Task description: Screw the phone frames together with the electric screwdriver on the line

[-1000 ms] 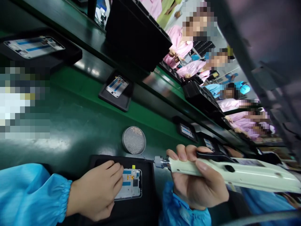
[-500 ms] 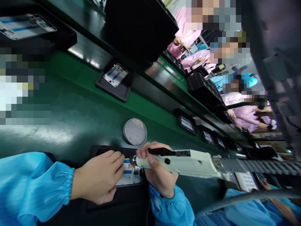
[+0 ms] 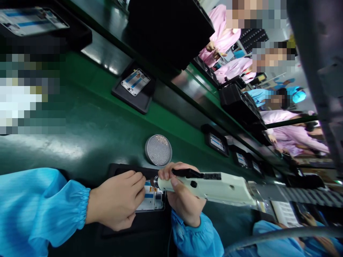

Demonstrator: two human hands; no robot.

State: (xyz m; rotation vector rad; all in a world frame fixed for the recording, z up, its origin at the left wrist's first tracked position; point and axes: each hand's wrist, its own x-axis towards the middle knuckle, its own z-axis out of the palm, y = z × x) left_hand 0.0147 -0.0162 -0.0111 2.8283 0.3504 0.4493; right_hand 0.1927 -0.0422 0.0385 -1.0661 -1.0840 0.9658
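Note:
My right hand point(image 3: 183, 191) is wrapped around a pale green electric screwdriver point(image 3: 223, 187), with its thumb on the body below the black lever. The driver lies nearly level in the picture, its nose pointing left over a phone frame point(image 3: 151, 201). That frame has a white inside with blue strips and rests on a black tray point(image 3: 118, 169). Covering the frame's left part is my left hand point(image 3: 120, 200), its fingers bent and pressed together beside the driver's nose. What its fingertips grip, if anything, is hidden. A round dish of small screws point(image 3: 158, 150) sits just beyond the tray.
Phone frames in black trays point(image 3: 135, 89) line a strip beyond the green bench point(image 3: 88, 142). A large black box point(image 3: 168, 32) stands at the top. A grey cable point(image 3: 284, 233) curves at lower right. Co-workers in pink point(image 3: 292, 132) and blue are across the line and at right.
The whole view has shifted slightly, so most things appear farther right. Both hands and the screwdriver keep nearly the same place over the phone frame.

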